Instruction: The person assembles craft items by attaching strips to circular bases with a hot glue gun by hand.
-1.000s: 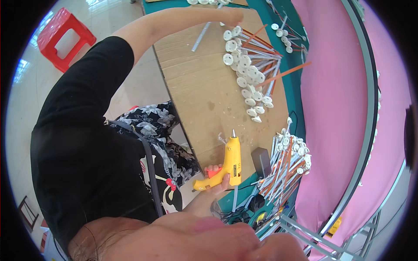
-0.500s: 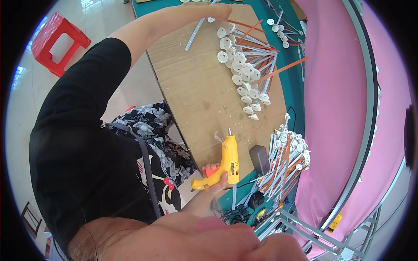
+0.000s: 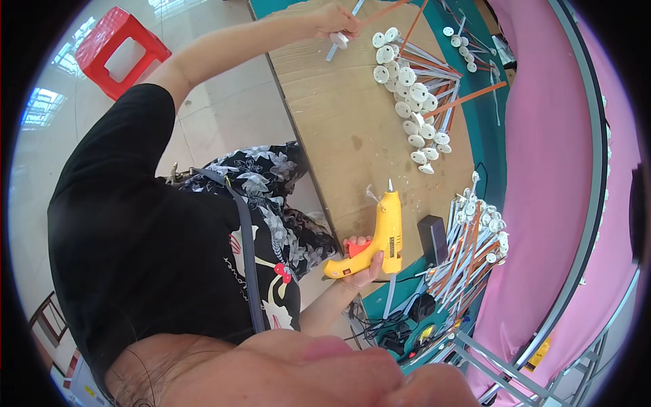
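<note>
My left hand (image 3: 337, 24) is at the far left of the cardboard sheet (image 3: 332, 129), closed in a pinch on an orange strip (image 3: 384, 11). Beneath its fingertips shows a white round disc (image 3: 339, 41); whether it is joined to that strip is hard to tell. A grey strip (image 3: 331, 51) passes under the same hand. My right hand (image 3: 366, 268), at the near edge of the sheet, is wrapped round a yellow hot glue gun (image 3: 388, 227) with a red trigger. Its nozzle points leftward, and a glue stick (image 3: 390, 296) sticks out of its back.
Strips with white discs (image 3: 418, 91) lie fanned across the cardboard. Another bundle of strips (image 3: 461, 251) lies by a dark block (image 3: 432, 239) and tangled cables (image 3: 393, 332). Pink cloth (image 3: 536, 169) hangs beyond the teal table (image 3: 488, 129). A red stool (image 3: 122, 54) stands on the floor.
My left hand has come back toward my body, over the grey strip, with the white disc at its fingers. The glue gun stays in my right hand. The whole view has shifted somewhat.
</note>
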`<state>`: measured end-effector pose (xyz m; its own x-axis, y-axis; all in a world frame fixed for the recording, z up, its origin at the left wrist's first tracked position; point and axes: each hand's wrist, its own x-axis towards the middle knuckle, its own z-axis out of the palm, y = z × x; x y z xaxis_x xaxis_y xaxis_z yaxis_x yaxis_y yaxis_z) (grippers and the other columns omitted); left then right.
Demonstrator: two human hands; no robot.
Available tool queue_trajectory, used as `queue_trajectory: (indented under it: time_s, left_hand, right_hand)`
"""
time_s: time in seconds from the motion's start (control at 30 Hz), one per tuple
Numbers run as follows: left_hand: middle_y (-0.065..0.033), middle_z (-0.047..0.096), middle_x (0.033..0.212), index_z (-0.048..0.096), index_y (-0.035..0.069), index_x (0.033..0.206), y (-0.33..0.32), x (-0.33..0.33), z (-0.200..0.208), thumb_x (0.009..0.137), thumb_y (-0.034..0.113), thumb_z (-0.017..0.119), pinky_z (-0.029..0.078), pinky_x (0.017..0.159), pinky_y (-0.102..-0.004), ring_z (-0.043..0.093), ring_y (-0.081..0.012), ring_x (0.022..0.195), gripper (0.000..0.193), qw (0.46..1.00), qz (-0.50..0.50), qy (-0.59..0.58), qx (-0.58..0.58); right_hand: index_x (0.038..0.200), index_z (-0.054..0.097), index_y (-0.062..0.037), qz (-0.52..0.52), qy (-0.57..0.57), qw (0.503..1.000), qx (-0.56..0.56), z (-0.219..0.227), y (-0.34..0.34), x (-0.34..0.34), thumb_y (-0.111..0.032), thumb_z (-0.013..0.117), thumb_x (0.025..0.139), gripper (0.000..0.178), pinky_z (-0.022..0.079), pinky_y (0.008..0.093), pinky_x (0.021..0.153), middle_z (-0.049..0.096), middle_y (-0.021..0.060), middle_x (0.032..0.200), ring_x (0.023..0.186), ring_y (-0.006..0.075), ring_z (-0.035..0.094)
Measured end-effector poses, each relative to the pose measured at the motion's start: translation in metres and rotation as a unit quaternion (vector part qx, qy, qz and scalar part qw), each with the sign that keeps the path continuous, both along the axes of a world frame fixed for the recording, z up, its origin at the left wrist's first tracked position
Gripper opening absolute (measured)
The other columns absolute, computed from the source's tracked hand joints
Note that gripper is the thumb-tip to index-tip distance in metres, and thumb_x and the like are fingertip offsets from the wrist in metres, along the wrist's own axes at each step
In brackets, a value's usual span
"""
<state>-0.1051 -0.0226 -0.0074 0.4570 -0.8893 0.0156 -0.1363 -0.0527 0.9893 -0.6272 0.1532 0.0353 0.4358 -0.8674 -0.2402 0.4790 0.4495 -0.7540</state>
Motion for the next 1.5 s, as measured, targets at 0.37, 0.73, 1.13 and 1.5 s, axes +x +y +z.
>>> queue_trajectory:
  time_s: [0.37, 0.73, 1.13, 1.5]
  left_hand:
    - [-0.0071, 0.064, 0.087, 0.058, 0.003, 0.1, 0.087, -0.13, 0.057, 0.083, 0.013, 0.064, 0.05, 0.071, -0.0262, 0.062, -0.0118, 0.078, 0.021, 0.975, -0.081, 0.205, -0.02]
    - [-0.0053, 0.064, 0.095, 0.055, 0.001, 0.105, 0.088, -0.222, 0.045, 0.085, 0.009, 0.06, 0.048, 0.076, -0.0222, 0.059, -0.0084, 0.085, 0.022, 0.958, -0.243, 0.142, -0.057]
    - [-0.0027, 0.061, 0.089, 0.053, -0.001, 0.117, 0.096, -0.215, 0.063, 0.088, 0.016, 0.059, 0.047, 0.068, -0.0221, 0.057, -0.0069, 0.076, 0.034, 0.963, -0.263, -0.028, -0.05]
    - [-0.0055, 0.063, 0.064, 0.066, 0.0, 0.092, 0.101, -0.213, 0.075, 0.086, 0.02, 0.06, 0.044, 0.052, -0.0252, 0.056, -0.0086, 0.055, 0.022, 0.952, -0.226, -0.134, -0.157]
  right_hand:
    - [0.103, 0.048, -0.0016, 0.016, -0.03, 0.999, -0.022, -0.005, 0.005, 0.0, -0.037, 0.052, 0.087, 0.039, 0.048, 0.0412, 0.079, 0.053, 0.0112, 0.091, 0.085, 0.0258, 0.052]
    - [0.1, 0.051, 0.001, -0.02, 0.102, 0.991, -0.081, 0.018, 0.009, 0.015, -0.028, 0.053, 0.086, 0.033, 0.048, 0.043, 0.079, 0.057, 0.015, 0.086, 0.084, 0.0295, 0.057]
    - [0.102, 0.051, 0.0021, -0.044, 0.219, 0.964, -0.146, 0.029, 0.005, 0.04, -0.014, 0.06, 0.083, 0.027, 0.052, 0.0438, 0.075, 0.061, 0.0154, 0.08, 0.075, 0.0292, 0.062]
    - [0.107, 0.048, 0.0018, -0.042, 0.262, 0.948, -0.178, 0.039, 0.005, 0.057, -0.01, 0.062, 0.082, 0.032, 0.054, 0.0392, 0.071, 0.062, 0.0138, 0.077, 0.07, 0.0243, 0.063]
